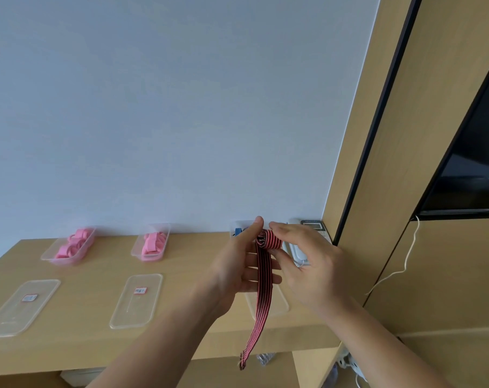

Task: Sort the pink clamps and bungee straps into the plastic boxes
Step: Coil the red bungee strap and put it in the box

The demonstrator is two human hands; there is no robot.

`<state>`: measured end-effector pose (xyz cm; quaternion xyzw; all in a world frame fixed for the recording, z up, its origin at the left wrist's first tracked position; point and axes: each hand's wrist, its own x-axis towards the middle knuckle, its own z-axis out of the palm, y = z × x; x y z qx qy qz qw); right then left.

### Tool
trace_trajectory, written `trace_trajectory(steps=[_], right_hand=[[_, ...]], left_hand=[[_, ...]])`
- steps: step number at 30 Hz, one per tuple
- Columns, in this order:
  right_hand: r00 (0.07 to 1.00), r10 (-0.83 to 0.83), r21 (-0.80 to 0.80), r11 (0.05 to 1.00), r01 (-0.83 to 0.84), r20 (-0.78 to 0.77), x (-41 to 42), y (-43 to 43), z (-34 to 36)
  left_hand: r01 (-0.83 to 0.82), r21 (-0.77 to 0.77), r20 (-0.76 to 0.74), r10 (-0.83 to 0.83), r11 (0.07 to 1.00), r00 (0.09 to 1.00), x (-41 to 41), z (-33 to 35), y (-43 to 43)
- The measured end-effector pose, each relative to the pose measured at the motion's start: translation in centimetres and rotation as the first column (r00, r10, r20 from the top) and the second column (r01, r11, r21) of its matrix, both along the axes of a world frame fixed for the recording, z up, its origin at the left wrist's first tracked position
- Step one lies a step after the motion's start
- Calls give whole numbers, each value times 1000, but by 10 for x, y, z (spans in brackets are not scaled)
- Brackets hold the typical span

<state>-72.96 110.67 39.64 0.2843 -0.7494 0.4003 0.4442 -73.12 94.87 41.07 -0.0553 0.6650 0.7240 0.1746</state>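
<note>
A red-and-black striped bungee strap [263, 287] is partly rolled at its top, and its free end hangs down past the desk edge. My left hand [237, 270] holds the strap from the left, thumb up by the roll. My right hand [307, 264] pinches the rolled part from the right. Behind my hands stands a plastic box [237, 228] with a blue strap inside, mostly hidden. Two plastic boxes of pink clamps stand at the back of the desk, one on the left [69, 246] and one in the middle [153, 245].
Two clear lids with labels lie on the wooden desk [97, 261], one at the left [22, 306] and one at the centre [138, 299]; a third lid [279, 303] lies under my hands. A white telephone [307, 231] sits by the wall corner. A wooden cabinet with a white cable stands at the right.
</note>
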Motion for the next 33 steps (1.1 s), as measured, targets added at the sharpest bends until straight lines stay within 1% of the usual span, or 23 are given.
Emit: trace_trajectory(steps=[3, 7, 10, 13, 15, 19, 21, 22, 24, 26, 27, 28, 33], right_hand=[[998, 43, 5, 999, -43, -52, 0, -1, -5], [992, 58, 52, 997, -52, -110, 1, -2, -13], [992, 66, 96, 994, -55, -108, 2, -4, -20], [994, 84, 157, 985, -71, -76, 5, -4, -22], [995, 102, 161, 982, -100, -5, 8, -3, -17], [983, 105, 7, 994, -107, 153, 8, -1, 3], [950, 107, -21, 994, -106, 294, 7, -1, 15], [908, 117, -26, 993, -116, 402, 6, -1, 19], [767, 139, -18, 986, -165, 626, 2, 2, 26], [623, 183, -18, 965, -262, 761, -2, 7, 33], [582, 212, -30, 951, -307, 785, -4, 9, 36], [568, 233, -44, 944, -326, 789, -5, 10, 38], [642, 241, -86, 961, -263, 728, -7, 11, 36]], left_hand=[[13, 43, -10, -13, 999, 1000, 0, 3, -2], [-3, 83, -8, 3, 997, 1000, -1, 7, -4], [-11, 109, -1, 11, 994, 1000, -3, 9, -7], [-25, 106, -31, 29, 994, 999, -6, 11, -10], [-33, 90, -55, 38, 995, 998, -7, 12, -12], [19, 79, -98, -11, 997, 995, -5, 11, -12], [51, 87, -114, -41, 995, 993, -3, 11, -11], [58, 89, -123, -47, 994, 991, -3, 11, -11], [72, 65, -147, -62, 995, 987, -2, 11, -12], [92, 31, -165, -86, 995, 983, 0, 11, -11], [101, 26, -165, -96, 995, 982, 1, 10, -11], [107, 28, -161, -102, 994, 982, 2, 10, -10], [85, 106, -118, -73, 991, 990, 2, 8, -7]])
